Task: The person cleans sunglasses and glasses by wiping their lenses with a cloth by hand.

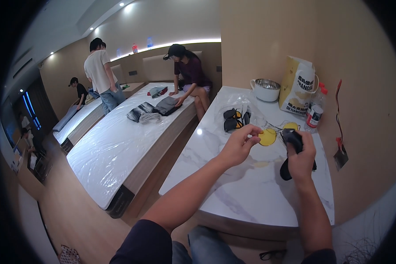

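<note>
My left hand (238, 148) pinches the edge of a pair of yellow-tinted glasses (267, 137) with a thin frame, held above the white marbled table. The glasses' other lens shows farther right, partly behind my right hand (303, 159). That hand is closed round a smooth black object (293, 140) whose kind I cannot make out. Below it, a black rounded thing (286, 170) is partly hidden by the hand. Beyond my left hand, several dark glasses and orange-tinted lenses (234, 119) lie on clear plastic wrap (255, 110).
At the table's (233, 193) back stand a white metal-lined pot (266, 90), a yellow-and-white paper bag (296, 86) and a clear bottle (314, 112). Left is a plastic-wrapped mattress (114, 163) with folded clothes (152, 111) and a seated person (190, 70). Glasses (273, 254) lie below the table.
</note>
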The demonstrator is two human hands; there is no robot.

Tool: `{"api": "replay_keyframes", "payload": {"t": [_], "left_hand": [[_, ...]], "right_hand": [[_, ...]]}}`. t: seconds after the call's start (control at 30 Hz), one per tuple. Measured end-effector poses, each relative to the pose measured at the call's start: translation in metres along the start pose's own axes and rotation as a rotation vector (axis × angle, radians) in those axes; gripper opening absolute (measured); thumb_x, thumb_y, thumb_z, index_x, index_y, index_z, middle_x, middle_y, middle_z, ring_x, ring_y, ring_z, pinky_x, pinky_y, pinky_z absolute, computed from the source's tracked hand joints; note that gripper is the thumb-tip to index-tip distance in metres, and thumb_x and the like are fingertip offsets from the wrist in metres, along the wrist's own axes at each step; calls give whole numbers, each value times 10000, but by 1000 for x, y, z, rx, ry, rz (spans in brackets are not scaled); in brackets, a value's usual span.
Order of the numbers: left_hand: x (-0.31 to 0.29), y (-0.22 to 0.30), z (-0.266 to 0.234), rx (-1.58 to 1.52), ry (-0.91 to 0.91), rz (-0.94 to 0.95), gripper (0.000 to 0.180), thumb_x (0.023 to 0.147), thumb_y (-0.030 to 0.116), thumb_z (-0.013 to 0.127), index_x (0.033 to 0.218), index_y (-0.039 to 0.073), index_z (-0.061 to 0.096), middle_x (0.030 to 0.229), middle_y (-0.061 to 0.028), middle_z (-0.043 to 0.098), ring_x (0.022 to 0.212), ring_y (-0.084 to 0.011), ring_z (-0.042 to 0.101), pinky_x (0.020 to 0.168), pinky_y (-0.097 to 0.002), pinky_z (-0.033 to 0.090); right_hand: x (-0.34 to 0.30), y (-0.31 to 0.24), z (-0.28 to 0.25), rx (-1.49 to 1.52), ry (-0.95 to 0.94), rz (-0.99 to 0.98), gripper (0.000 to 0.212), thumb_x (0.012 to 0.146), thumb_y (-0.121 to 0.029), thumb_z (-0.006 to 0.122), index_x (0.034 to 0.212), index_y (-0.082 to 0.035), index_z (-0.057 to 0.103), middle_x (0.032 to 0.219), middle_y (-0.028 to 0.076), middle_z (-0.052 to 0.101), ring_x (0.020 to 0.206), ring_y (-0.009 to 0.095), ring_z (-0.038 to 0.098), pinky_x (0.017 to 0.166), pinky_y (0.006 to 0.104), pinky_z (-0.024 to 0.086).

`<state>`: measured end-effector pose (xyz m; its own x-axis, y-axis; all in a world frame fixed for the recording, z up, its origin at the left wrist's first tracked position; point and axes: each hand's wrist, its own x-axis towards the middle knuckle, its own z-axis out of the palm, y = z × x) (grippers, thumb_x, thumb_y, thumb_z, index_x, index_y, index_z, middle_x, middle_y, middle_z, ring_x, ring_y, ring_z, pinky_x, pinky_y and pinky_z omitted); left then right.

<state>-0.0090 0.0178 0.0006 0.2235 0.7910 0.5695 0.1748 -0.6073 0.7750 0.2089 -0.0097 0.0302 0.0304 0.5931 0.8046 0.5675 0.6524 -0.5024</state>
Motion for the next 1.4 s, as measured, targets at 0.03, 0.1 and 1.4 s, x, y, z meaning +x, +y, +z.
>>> {"api": "replay_keyframes", "payload": {"t": [0.03, 0.1, 1.4], "left_hand": [[0, 2, 0, -7, -5, 0, 207, 997, 33, 576, 1200, -6, 579, 1024, -56, 610, 930, -127, 614, 838, -277, 525], [-1, 5, 0, -5, -18, -16, 203, 996, 32, 580, 1195, -9, 582, 1026, -60, 618, 931, -127, 617, 839, -278, 526], [-2, -2, 8, -101, -35, -35, 206, 943, 38, 652, 1146, 6, 649, 979, -63, 664, 877, -121, 624, 775, -270, 518]], "right_hand": [[3, 4, -3, -25, 53, 9, 346, 749, 142, 678, 1064, 37, 578, 984, 165, 588, 920, 337, 625, 846, 351, 493], [6, 10, -7, -6, 103, 58, 337, 756, 141, 673, 1065, 40, 584, 986, 162, 591, 917, 330, 622, 851, 345, 492], [2, 10, -3, 47, 62, 19, 335, 748, 114, 703, 1060, 22, 625, 975, 155, 630, 904, 330, 645, 821, 349, 508]]}}
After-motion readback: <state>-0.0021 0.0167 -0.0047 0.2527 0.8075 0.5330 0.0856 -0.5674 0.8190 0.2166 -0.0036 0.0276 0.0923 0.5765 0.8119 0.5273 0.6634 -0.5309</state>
